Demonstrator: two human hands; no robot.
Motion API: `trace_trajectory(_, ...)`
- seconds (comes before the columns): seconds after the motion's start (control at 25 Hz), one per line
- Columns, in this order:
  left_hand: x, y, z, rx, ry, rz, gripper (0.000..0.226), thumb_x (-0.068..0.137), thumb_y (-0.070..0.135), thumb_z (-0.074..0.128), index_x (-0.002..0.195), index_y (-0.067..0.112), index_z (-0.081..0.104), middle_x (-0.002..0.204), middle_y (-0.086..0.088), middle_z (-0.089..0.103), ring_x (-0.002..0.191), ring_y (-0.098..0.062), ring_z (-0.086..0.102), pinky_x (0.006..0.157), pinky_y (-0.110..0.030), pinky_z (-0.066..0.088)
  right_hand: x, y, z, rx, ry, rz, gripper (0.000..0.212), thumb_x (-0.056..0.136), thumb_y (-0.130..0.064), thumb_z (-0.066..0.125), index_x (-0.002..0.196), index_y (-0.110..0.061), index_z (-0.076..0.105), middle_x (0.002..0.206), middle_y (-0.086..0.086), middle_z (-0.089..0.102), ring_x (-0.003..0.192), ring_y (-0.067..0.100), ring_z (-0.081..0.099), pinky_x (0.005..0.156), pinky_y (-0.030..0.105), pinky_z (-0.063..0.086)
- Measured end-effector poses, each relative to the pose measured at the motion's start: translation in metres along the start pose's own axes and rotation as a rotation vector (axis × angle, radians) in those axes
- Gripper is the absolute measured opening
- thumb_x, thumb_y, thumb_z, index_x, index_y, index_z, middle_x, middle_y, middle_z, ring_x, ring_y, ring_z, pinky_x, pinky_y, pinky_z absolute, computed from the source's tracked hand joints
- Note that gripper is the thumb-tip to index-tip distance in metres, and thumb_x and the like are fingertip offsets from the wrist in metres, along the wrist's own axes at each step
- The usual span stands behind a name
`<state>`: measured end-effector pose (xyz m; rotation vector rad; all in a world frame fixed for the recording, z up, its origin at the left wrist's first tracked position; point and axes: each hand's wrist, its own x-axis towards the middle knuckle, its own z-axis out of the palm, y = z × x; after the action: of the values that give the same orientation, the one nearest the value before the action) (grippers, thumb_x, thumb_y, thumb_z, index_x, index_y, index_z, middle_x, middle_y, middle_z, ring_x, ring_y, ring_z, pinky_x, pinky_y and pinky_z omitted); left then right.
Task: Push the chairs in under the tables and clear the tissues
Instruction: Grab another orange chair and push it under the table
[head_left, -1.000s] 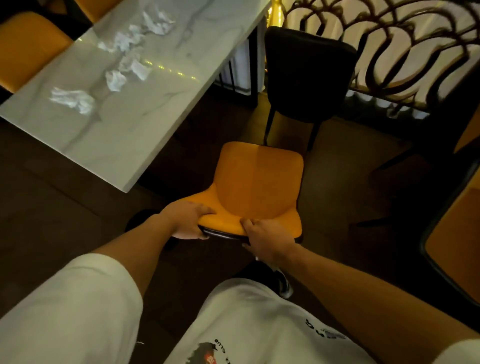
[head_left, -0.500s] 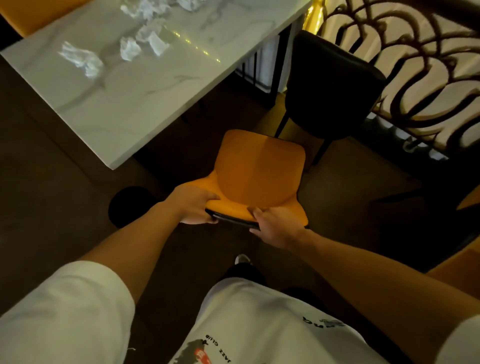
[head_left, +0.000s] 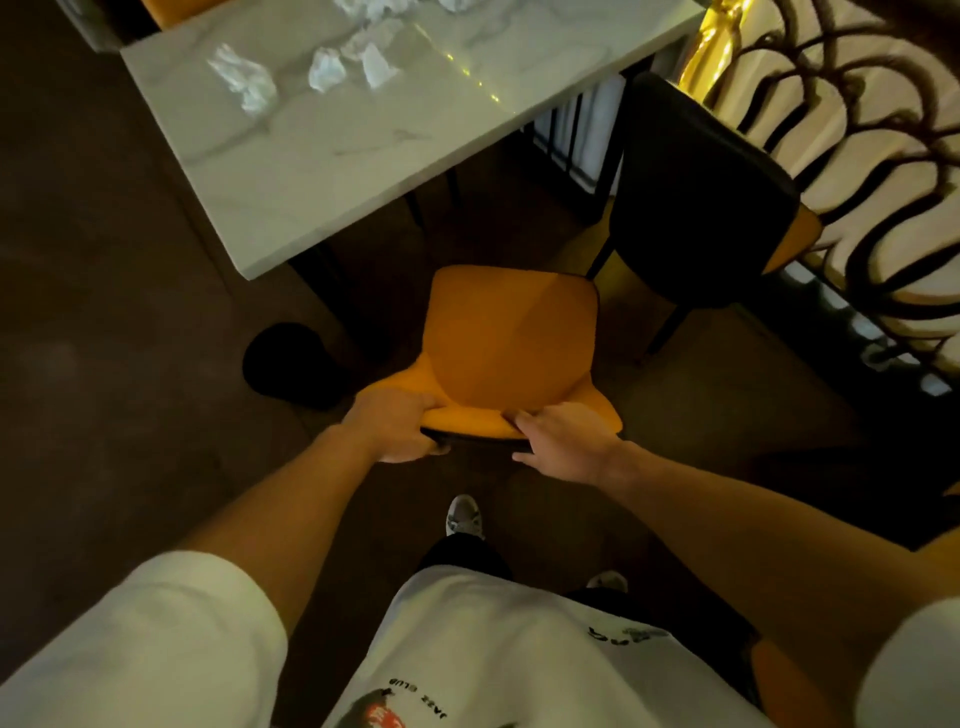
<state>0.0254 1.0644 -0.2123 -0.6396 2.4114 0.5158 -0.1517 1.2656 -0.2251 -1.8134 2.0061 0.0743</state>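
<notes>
Chairs: two, one orange chair (head_left: 511, 338), one black-backed chair (head_left: 696, 208). Bench (head_left: 322, 156): one, marble-topped. Crumpled tissues (head_left: 244, 78): at least five, more cut off at top edge. Hands: two.

table (head_left: 363, 150): white marble-look top, grey veins, smooth, glossy. tissues (head_left: 244, 78): crumpled white paper, matt. chair (head_left: 509, 343): orange padded seat, smooth leather-like cover, dark rim. second chair (head_left: 696, 208): black back, matt. railing (head_left: 852, 156): dark curled metal. floor (head_left: 104, 338): brown, matt.
</notes>
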Motion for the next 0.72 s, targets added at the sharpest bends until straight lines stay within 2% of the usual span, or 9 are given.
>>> trace_trajectory(0.16,-0.017,0.07,0.035,-0.089,0.067,-0.098,0.056,0.084,0.068,0.064,0.134,0.046,0.052,0.115,0.01,0.062,0.107,-0.017,0.058,0.092,-0.041,0.049,-0.035,0.052,0.003,-0.086,-0.069,-0.132,0.057,0.101,-0.054,0.053,0.146,-0.021,0.043,0.104,0.0,0.062,0.084,0.017,0.059,0.071,0.033,0.054)
trace_trajectory(0.28,-0.015,0.119,0.054,-0.159,0.088,-0.159,0.056,0.084,0.068,0.064,0.134,0.045,0.053,0.117,0.009,0.061,0.106,-0.017,0.057,0.089,-0.041,0.051,-0.055,0.09,0.002,-0.163,-0.07,-0.185,0.059,0.099,-0.058,0.052,0.148,-0.028,0.041,0.113,-0.002,0.064,0.093,0.018,0.062,0.073,0.035,0.055)
trace_trajectory(0.4,-0.011,0.161,0.067,-0.156,0.151,-0.186,0.059,0.083,0.071,0.063,0.132,0.039,0.055,0.118,0.005,0.059,0.102,-0.019,0.059,0.081,-0.039,0.054,-0.075,0.12,-0.001,-0.21,-0.06,-0.211,0.061,0.099,-0.059,0.053,0.151,-0.034,0.035,0.12,-0.005,0.063,0.099,0.017,0.063,0.062,0.029,0.044)
trace_trajectory(0.48,-0.009,0.187,0.077,-0.16,0.169,-0.206,0.057,0.084,0.07,0.063,0.128,0.034,0.055,0.111,0.003,0.061,0.095,-0.021,0.061,0.076,-0.038,0.055,-0.086,0.135,-0.003,-0.217,-0.068,-0.205,0.061,0.099,-0.058,0.053,0.152,-0.037,0.032,0.12,-0.008,0.06,0.098,0.015,0.061,0.057,0.027,0.037)
trace_trajectory(0.6,-0.007,0.204,0.085,-0.132,0.167,-0.226,0.053,0.084,0.068,0.063,0.119,0.029,0.056,0.102,0.002,0.062,0.088,-0.02,0.062,0.075,-0.041,0.058,-0.097,0.143,-0.005,-0.177,-0.07,-0.167,0.058,0.097,-0.058,0.056,0.149,-0.04,0.036,0.114,-0.011,0.058,0.095,0.014,0.057,0.062,0.03,0.043)
trace_trajectory(0.72,-0.004,0.199,0.08,-0.067,0.152,-0.2,0.056,0.082,0.068,0.064,0.12,0.029,0.055,0.107,0.002,0.062,0.09,-0.019,0.06,0.078,-0.04,0.057,-0.097,0.142,-0.006,-0.16,-0.066,-0.123,0.064,0.092,-0.061,0.058,0.147,-0.035,0.038,0.112,-0.009,0.057,0.09,0.012,0.055,0.064,0.031,0.046)
